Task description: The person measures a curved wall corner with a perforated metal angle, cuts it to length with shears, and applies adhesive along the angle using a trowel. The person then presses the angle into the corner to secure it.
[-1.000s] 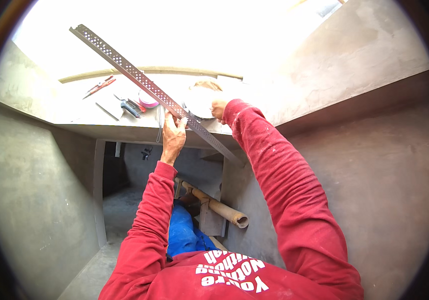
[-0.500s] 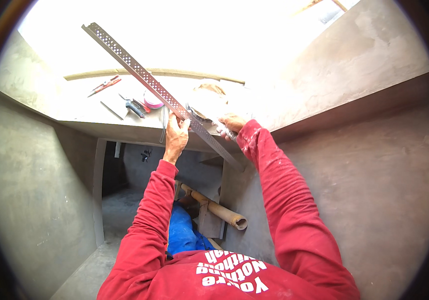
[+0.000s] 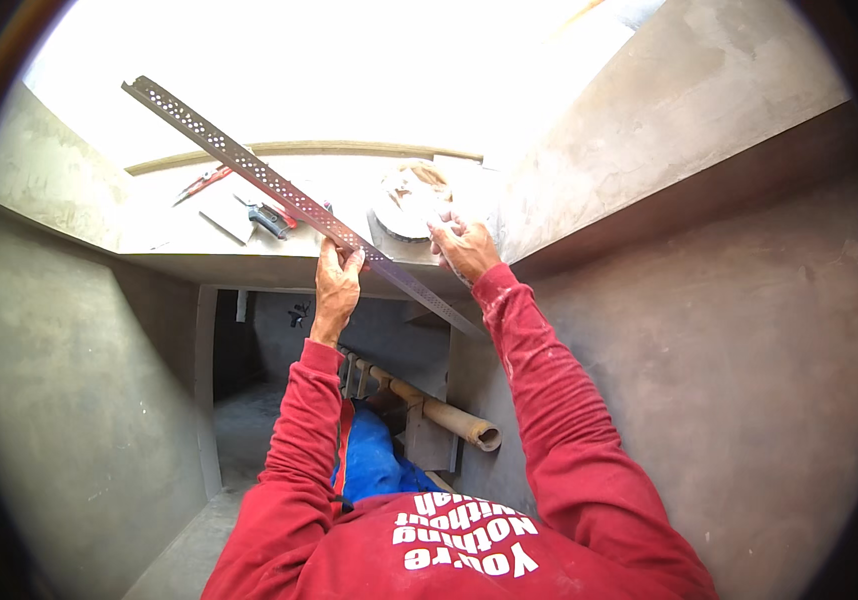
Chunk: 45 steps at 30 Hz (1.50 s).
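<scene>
My left hand [image 3: 337, 287] is closed around a long metal corner bead [image 3: 246, 162], a narrow strip with rows of punched holes. The strip slants from the far left down to the near right, passing in front of the ledge. At its right side, my right hand [image 3: 465, 250] has its fingers pinched together, with something pale partly showing under them; what it is I cannot make out. Just beyond that hand, on the ledge [image 3: 164, 236], stands a round container [image 3: 415, 196] with whitish-tan contents, blurred by glare.
Red-handled pliers [image 3: 205, 184], a grey-and-black hand tool [image 3: 269, 221] and a flat thin piece [image 3: 226, 223] lie on the ledge's left. A wooden strip [image 3: 349, 148] runs along its back. Below is a bamboo ladder [image 3: 461, 424]. Plastered walls [image 3: 689, 330] rise on both sides.
The corner bead has shifted left and its far end has dropped lower, with my left hand moving along. My right hand has turned and its fingers have come up beside the round container.
</scene>
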### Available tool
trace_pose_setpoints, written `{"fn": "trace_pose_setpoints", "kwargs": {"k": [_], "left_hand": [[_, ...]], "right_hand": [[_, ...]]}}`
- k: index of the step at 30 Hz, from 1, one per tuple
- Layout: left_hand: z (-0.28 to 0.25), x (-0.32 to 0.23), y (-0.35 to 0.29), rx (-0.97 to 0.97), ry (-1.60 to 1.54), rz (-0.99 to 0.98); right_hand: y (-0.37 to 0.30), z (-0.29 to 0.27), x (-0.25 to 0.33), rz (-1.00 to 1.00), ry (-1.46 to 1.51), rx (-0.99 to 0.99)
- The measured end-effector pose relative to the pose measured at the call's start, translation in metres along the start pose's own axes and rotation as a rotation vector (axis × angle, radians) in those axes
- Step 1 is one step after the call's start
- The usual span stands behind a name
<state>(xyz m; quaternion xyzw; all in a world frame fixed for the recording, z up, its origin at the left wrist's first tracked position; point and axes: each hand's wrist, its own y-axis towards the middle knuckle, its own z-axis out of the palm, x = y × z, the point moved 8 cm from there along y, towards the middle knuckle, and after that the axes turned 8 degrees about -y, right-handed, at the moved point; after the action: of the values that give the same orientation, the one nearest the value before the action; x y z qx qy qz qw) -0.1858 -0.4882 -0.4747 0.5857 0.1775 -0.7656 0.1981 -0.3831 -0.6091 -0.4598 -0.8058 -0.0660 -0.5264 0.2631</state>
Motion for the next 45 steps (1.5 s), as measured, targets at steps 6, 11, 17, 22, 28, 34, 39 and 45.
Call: {"fn": "trace_pose_setpoints", "kwargs": {"k": [6,11,17,22,28,34,39,45], "left_hand": [[-0.018,-0.047,-0.028,0.056,-0.128,0.002],[-0.028,-0.093,-0.067,0.149,-0.241,0.047],[-0.029,-0.142,-0.107,0.233,-0.279,0.147],[-0.017,-0.174,-0.124,0.297,-0.21,0.227],[-0.002,-0.195,-0.143,0.306,-0.206,0.204],[-0.001,-0.203,-0.145,0.336,-0.212,0.205],[-0.005,-0.204,-0.146,0.282,-0.218,0.219],[-0.005,-0.207,-0.147,0.283,-0.169,0.244]], "right_hand": [[-0.088,-0.01,0.021,-0.15,0.124,-0.068],[-0.165,-0.024,0.028,-0.256,-0.132,-0.202],[-0.224,-0.015,0.049,-0.33,-0.265,-0.353],[-0.248,0.001,0.065,-0.461,-0.274,-0.341],[-0.256,-0.013,0.077,-0.574,-0.389,-0.316],[-0.262,-0.008,0.089,-0.624,-0.463,-0.243],[-0.27,-0.008,0.103,-0.738,-0.535,-0.256],[-0.274,-0.01,0.104,-0.695,-0.536,-0.166]]}}
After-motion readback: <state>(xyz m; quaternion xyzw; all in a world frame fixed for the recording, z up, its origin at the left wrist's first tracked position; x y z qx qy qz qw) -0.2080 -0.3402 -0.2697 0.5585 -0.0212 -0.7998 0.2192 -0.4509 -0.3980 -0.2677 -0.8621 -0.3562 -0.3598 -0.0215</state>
